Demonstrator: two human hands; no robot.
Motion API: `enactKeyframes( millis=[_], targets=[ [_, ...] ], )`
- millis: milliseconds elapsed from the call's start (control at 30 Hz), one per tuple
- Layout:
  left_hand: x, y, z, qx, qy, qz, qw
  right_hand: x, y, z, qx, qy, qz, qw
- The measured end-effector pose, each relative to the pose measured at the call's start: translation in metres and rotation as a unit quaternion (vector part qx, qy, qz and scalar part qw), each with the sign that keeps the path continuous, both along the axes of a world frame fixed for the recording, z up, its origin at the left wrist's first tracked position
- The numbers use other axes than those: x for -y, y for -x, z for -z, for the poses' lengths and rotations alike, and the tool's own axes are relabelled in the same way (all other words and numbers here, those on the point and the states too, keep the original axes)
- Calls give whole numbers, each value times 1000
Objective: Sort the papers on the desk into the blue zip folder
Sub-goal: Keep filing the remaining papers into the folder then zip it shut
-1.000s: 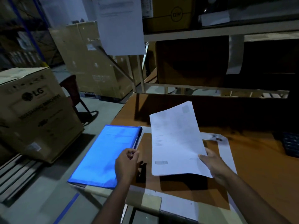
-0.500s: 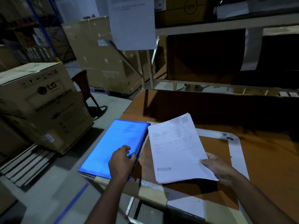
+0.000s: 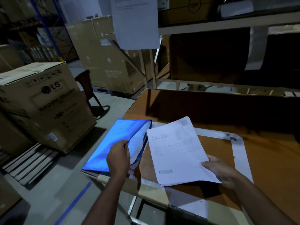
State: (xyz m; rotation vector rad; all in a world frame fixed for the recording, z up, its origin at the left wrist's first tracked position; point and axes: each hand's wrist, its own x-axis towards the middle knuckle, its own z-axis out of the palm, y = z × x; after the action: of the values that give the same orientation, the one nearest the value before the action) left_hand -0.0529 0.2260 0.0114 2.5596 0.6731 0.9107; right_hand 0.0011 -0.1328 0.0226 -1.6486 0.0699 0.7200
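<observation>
The blue zip folder (image 3: 113,142) lies on the left end of the brown desk (image 3: 267,159), hanging partly past its edge. My left hand (image 3: 119,157) pinches the folder's top flap along its right side and holds it lifted, so the pale inside shows. A thin stack of white printed papers (image 3: 177,151) with a barcode near its bottom sits tilted just right of the folder's open side. My right hand (image 3: 222,171) grips the stack at its lower right corner, thumb on top.
White tape (image 3: 238,155) marks a frame on the desk. A metal shelf rack (image 3: 211,28) with cartons rises behind, and a sheet (image 3: 136,21) hangs from it. On the left floor stand a washing machine carton (image 3: 42,104) on a pallet and a dark chair (image 3: 87,88).
My left hand went from resting on the folder's right edge to pinching and lifting its flap open. The paper stack came lower and flatter, closer to the folder's opening.
</observation>
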Motion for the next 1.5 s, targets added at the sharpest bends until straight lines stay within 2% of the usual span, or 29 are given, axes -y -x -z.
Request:
enactKeyframes(
  millis=[133,233,333,500,633,800,967,1100,1300,1433,1500],
  targets=[
    [8,-1,-9,54,25,15,998,-1,-5,-4,-13,3,-26,1000],
    [13,0,-12,64,41,36,996,-9,-7,-9,-28,-10,-43,999],
    [16,3,-9,61,17,91,994,-22,-9,-13,-30,-22,-25,999],
    [25,7,-7,25,25,164,986,-52,-10,-10,18,-35,99,994],
    [30,16,-8,-82,89,214,969,-74,-6,6,50,-35,206,977],
    [20,27,-4,-173,119,271,940,-87,-1,14,40,-39,266,962],
    [29,31,-5,-161,113,270,943,-100,-2,19,18,-48,319,947],
    [35,28,-7,-125,121,256,951,-113,7,15,32,-60,283,957],
    [29,24,-12,-149,137,236,950,-107,0,12,-21,-95,122,988],
    [29,27,-4,-169,128,203,956,-94,-8,7,83,-20,176,981],
    [28,27,1,-166,152,195,955,-90,-8,11,120,6,205,971]
  ],
)
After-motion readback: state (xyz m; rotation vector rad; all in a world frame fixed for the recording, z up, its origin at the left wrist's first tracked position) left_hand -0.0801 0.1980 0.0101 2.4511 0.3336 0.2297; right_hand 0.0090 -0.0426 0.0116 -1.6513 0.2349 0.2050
